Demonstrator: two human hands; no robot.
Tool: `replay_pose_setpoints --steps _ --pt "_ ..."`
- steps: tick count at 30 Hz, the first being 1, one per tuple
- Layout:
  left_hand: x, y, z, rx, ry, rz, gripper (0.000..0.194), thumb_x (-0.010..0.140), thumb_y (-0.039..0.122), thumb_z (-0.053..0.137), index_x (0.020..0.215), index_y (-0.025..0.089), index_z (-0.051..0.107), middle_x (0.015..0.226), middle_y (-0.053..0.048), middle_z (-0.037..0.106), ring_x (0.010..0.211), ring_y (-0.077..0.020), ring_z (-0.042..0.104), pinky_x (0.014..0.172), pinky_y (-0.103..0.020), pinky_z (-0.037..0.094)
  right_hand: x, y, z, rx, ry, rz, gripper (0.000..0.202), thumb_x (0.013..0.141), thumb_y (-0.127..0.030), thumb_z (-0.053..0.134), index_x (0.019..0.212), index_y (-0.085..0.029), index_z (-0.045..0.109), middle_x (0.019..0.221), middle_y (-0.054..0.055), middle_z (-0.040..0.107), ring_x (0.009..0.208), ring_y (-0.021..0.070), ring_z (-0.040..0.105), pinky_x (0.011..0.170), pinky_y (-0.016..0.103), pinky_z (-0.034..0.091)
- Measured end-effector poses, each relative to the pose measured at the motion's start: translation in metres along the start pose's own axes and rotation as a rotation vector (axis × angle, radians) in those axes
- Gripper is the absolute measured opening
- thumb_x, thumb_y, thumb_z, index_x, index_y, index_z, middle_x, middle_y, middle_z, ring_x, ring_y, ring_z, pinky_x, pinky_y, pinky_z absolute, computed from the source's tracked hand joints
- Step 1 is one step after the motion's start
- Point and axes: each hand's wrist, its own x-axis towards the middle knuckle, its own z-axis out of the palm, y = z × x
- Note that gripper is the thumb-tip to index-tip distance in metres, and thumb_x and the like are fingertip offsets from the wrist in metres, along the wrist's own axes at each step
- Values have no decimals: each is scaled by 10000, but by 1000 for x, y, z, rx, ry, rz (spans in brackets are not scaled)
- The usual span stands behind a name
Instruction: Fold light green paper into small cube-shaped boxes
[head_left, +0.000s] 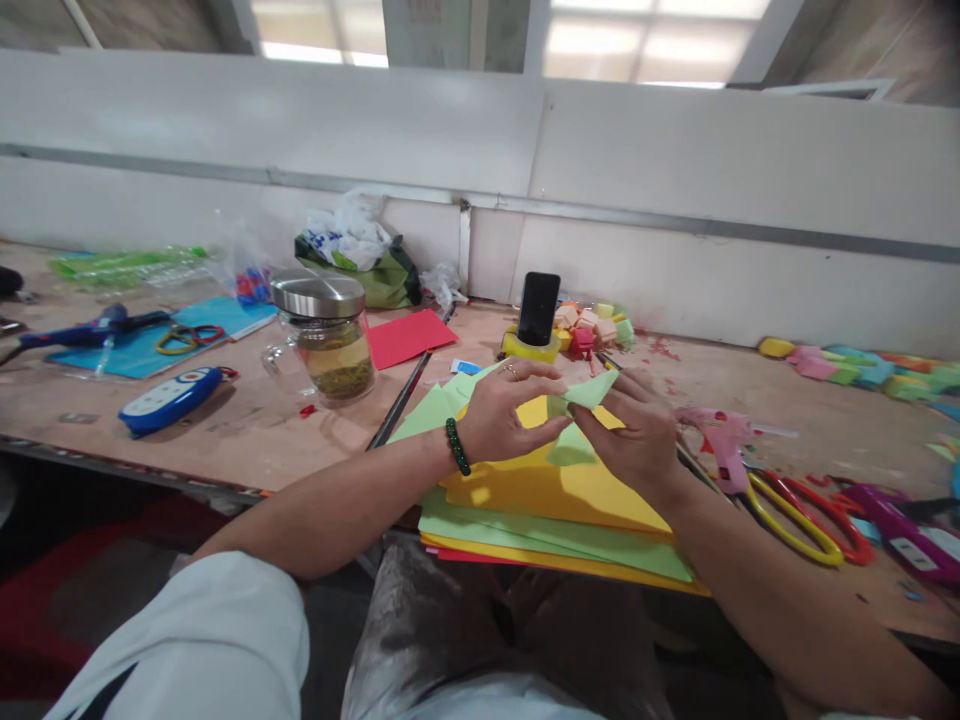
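A small folded piece of light green paper (592, 390) is held up between both hands. My left hand (514, 412), with a ring and a dark green bead bracelet, has its fingers curved around the paper's left side. My right hand (637, 430) pinches the paper's right side between thumb and fingers. Beneath the hands lies a stack of yellow sheets (555, 493) and green sheets (480, 524), its front edge overhanging the table edge. Part of the held paper is hidden by the fingers.
A phone (538, 308) stands behind the hands beside folded paper pieces (585, 325). At right lie a pink glue gun (727, 440), scissors (795, 515) and a purple tool (911, 535). At left are a glass jar (334, 350), red paper (409, 337) and a blue-white device (172, 400).
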Motion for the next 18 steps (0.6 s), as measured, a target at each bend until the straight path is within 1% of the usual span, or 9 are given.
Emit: replay_pose_setpoints --steps 4,8,10,12,15,18 --pt "1 2 1 -17 -13 -4 180 777 309 651 902 179 642 997 -115 701 945 -214 660 865 -369 517 -2 0 2 7 -40 27 101 813 -158 618 829 -221 694 841 57 735 767 216 668 657 350 538" --pt "1 5 1 -11 -35 -29 196 770 302 636 918 174 626 987 -113 702 948 -223 658 872 -379 512 -4 1 3 -2 -55 68 123 822 -167 603 873 -229 697 875 50 738 807 213 675 697 350 538" --pt "1 7 2 5 -64 -74 199 746 281 634 917 183 604 992 -102 698 963 -229 650 878 -384 507 -4 2 4 -18 -61 68 140 820 -159 593 884 -225 699 876 53 736 815 213 671 700 342 529" --pt "1 9 3 35 -96 -140 203 706 230 631 897 192 574 999 -92 690 969 -234 641 883 -387 500 -5 2 4 -62 -85 49 135 812 -149 587 855 -214 697 830 53 728 788 209 658 677 324 512" --pt "0 11 6 88 -164 -246 260 654 176 624 896 205 535 1014 -83 675 972 -242 631 882 -386 489 -5 2 6 -188 -141 -16 118 816 -152 577 766 -200 673 721 43 691 712 187 615 624 291 462" --pt "-1 10 9 143 -240 -351 263 649 166 618 889 209 519 973 -68 667 920 -238 627 821 -371 491 -5 -2 8 -294 -181 -99 191 835 -141 554 662 -194 614 649 39 648 678 175 563 611 280 408"
